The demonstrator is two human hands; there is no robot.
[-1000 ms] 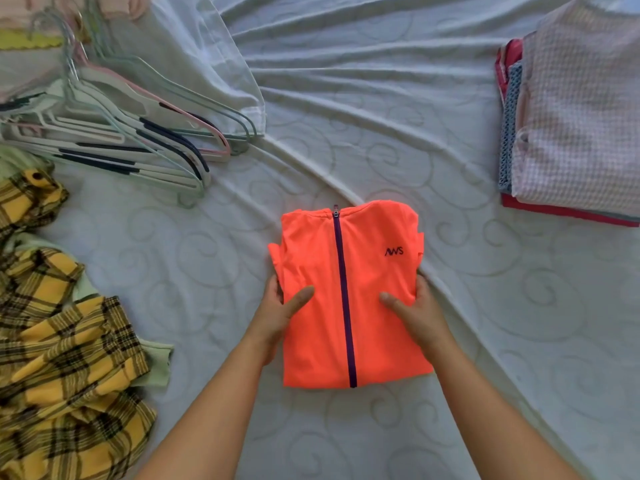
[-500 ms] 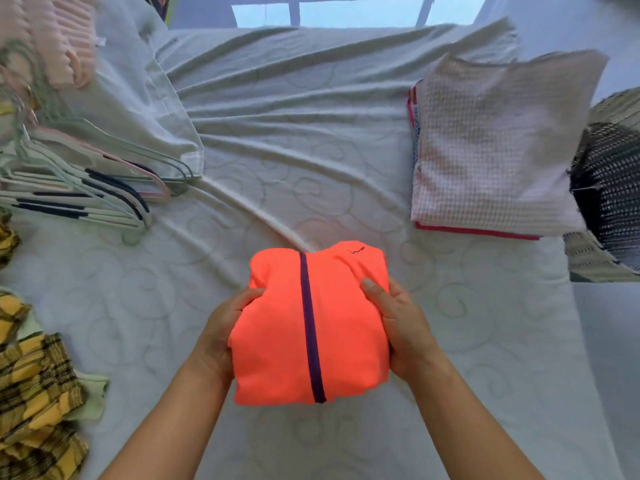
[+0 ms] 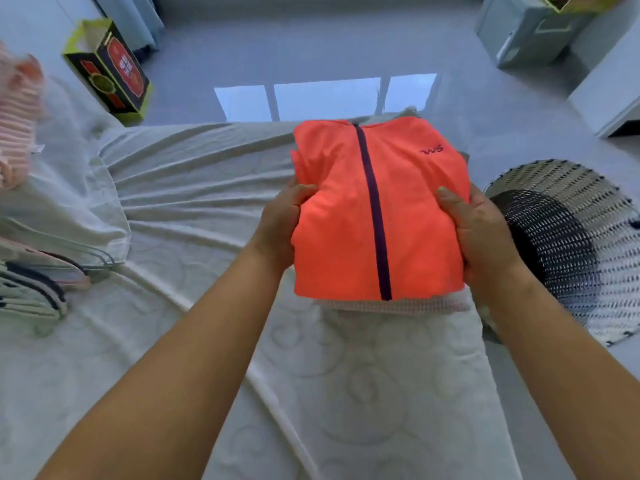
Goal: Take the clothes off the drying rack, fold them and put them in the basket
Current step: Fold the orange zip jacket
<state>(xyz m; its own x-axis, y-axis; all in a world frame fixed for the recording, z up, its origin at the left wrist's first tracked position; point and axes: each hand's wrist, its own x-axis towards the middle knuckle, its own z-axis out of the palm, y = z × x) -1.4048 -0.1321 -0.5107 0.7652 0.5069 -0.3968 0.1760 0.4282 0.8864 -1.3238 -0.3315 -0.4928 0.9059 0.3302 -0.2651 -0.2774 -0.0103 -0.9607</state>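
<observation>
Bed (image 3: 180, 209): pale sheet with a swirl pattern, creased towards the far edge, fills most of the view. Floor (image 3: 311, 46) beyond: grey, with a bright window reflection at the foot of the bed. Basket (image 3: 575, 244): woven, dark and light, stands on the floor just beside the bed's right side, with its mouth tipped towards the viewer. Orange jacket (image 3: 339, 216): folded into a flat packet, held up over the bed's far right corner, near the basket but not in it. Under the jacket's near edge shows a strip of folded pinkish checked cloth (image 3: 391, 307); contact between the two cannot be told. Hangers (image 3: 34, 292): a loose stack at the bed's left edge. Dark box (image 3: 110, 69) with yellow-green trim: on the floor at far left. Left grip (image 3: 278, 225): thumb on top, fingers curled under the jacket's left edge. Right grip (image 3: 483, 237): closed on the jacket's right edge in the same way. Dark zip (image 3: 375, 216) runs down the jacket's middle; a small dark logo (image 3: 433, 150) sits at its upper right.
</observation>
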